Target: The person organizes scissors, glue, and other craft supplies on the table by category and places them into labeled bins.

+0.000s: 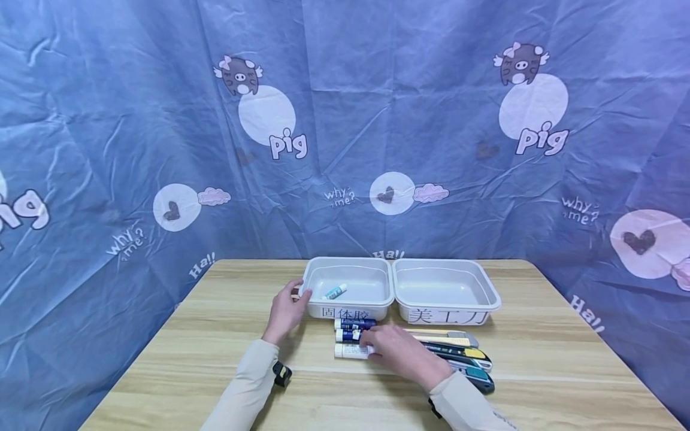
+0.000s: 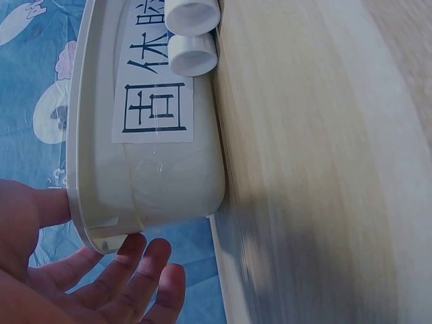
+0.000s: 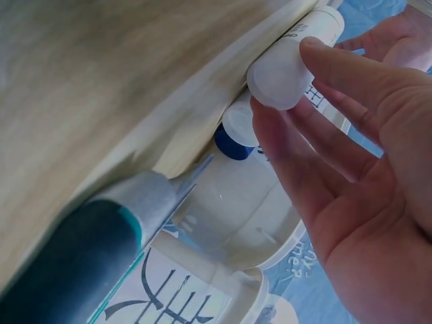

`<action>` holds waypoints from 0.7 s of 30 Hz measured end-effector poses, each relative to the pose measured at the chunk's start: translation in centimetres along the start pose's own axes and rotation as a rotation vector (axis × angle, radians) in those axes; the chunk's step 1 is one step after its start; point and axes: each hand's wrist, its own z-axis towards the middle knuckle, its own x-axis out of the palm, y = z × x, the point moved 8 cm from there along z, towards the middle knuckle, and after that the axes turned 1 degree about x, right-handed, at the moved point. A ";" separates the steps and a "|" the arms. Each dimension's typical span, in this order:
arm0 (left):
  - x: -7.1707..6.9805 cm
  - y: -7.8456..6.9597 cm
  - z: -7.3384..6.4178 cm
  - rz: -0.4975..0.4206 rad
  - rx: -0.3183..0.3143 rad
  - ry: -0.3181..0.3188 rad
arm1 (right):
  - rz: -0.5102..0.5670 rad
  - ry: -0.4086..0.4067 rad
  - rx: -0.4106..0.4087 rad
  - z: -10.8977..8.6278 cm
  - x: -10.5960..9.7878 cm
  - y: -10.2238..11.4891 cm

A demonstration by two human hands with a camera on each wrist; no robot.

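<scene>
While the left hand [image 1: 288, 308] grips the left tray [image 1: 380, 312] at its left end, the white glue stick [image 1: 353, 351] lies before that tray, parallel to its front, right end pinched by the nearer right hand's [image 1: 404, 353] fingers.

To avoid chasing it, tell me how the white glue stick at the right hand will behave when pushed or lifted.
The white glue stick likely rolls if pushed sideways, since its barrel looks cylindrical. It should stay stiff when lifted, with its straight, plastic-looking casing. Its smooth surface may slip slightly in the right hand.
</scene>
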 end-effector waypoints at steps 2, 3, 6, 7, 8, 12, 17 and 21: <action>0.0 0.0 0.0 -0.004 0.002 0.000 | 0.017 0.012 -0.002 0.0 0.1 0.1; 0.0 0.0 0.0 -0.006 0.003 0.000 | 0.022 0.016 -0.003 0.0 0.1 0.1; 0.0 0.1 0.0 -0.013 0.004 0.000 | 0.040 0.024 0.002 0.1 0.2 0.1; 0.0 0.1 0.0 -0.014 0.004 0.001 | 0.046 0.027 0.005 0.1 0.2 0.1; 0.0 0.1 0.0 -0.015 0.003 0.001 | 0.046 0.027 0.007 0.1 0.2 0.1; 0.0 0.1 0.0 -0.014 0.000 0.009 | 0.039 0.033 0.017 0.1 0.3 0.1; 0.0 0.1 0.0 -0.012 0.000 0.010 | 0.030 0.040 0.027 0.1 0.4 0.2; 0.0 0.0 0.0 -0.012 0.002 0.011 | 0.040 0.038 0.031 0.1 0.3 0.2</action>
